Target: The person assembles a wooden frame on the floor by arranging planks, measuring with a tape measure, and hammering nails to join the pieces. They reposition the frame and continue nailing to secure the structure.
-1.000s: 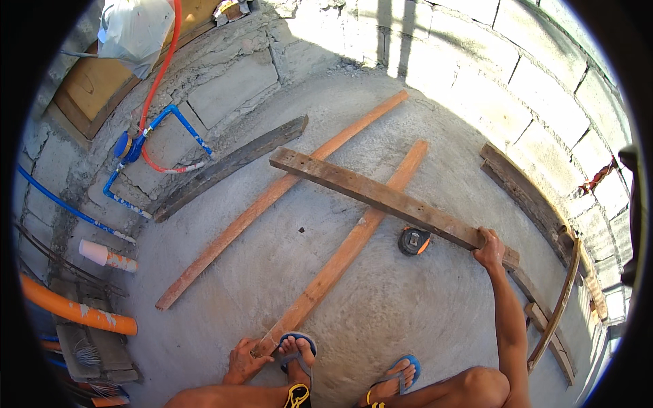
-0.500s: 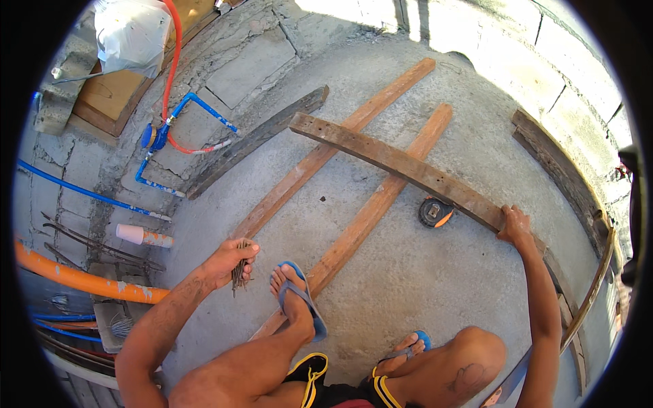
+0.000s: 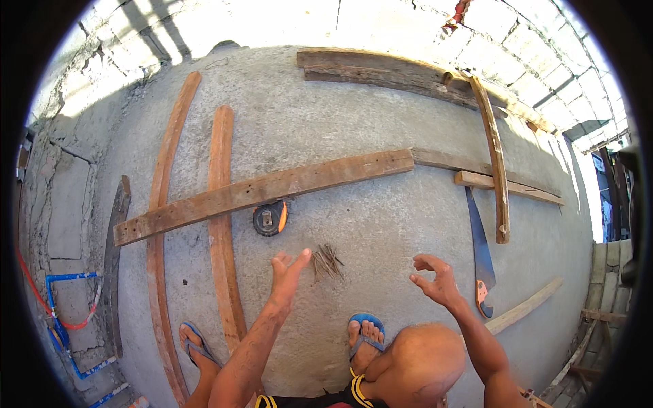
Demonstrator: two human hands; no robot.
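Blue plastic pipe [image 3: 71, 277], jointed, at far left by the rough block wall. Next to it on the concrete floor, a weathered grey plank [image 3: 117, 272]. Then two long reddish-brown timbers, a left one [image 3: 157, 272] and a right one [image 3: 222, 262], roughly side by side. A grey-brown wooden beam [image 3: 292, 189] lies across both, its surface dotted with dark holes or marks, its far left end beyond the left timber.

Black-and-orange round-cornered tape measure [image 3: 270, 219] just below the beam's near edge; cannot tell if they touch.

Left hand [image 3: 290, 275]: fingers spread, thumb out, grasping nothing. Just to its right, a loose heap of thin rust-brown nails [image 3: 329, 262] sits on bare concrete, clear of the timber.

Right hand [image 3: 441, 282]: fingers half curled around air, empty, well apart from the nails.

Farther right, a handsaw with dark blue blade and orange-and-black handle [image 3: 481, 255], its tip by a short tan wooden block [image 3: 474, 179]. A narrow curved brown stick [image 3: 492, 156] crosses the lumber there.

My reading: a pause in laying out, beam over timbers, nails set at hand, fastening not begun. Next move probably calls for a fingertip pinch on one nail, or both palms squaring the beam.
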